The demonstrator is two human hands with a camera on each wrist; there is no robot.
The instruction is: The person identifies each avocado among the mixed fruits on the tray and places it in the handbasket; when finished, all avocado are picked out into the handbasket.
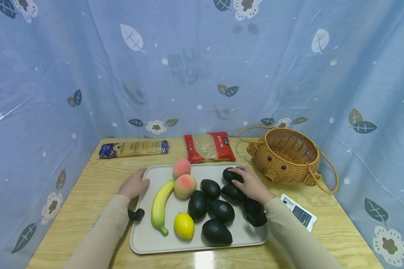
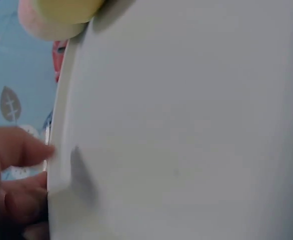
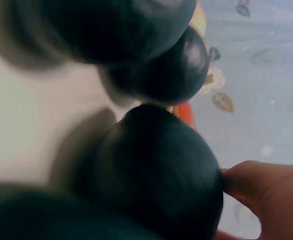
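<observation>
A pale tray point(image 1: 202, 247) lies on the table, and my left hand point(image 1: 134, 184) holds its rim at the upper left corner. In the left wrist view, the fingertips point(image 2: 44, 151) of that hand meet the tray's edge. My right hand point(image 1: 250, 183) grips a dark avocado point(image 1: 229, 174) at the tray's far right corner. Close up in the right wrist view, this avocado point(image 3: 159, 170) has fingers against its side. Several more avocados point(image 1: 217, 232) cover the tray's middle and right. Left of them lie a banana point(image 1: 161, 205), a lemon point(image 1: 184, 226) and two peaches point(image 1: 185, 186).
Behind the tray lie a red bag of dry food point(image 1: 208, 147) and a long yellow packet point(image 1: 134, 148). A wicker basket point(image 1: 289, 168) with handles stands at the back right. Near the right forearm lies a white device point(image 1: 301, 215). A blue patterned curtain point(image 1: 195, 74) surrounds the table.
</observation>
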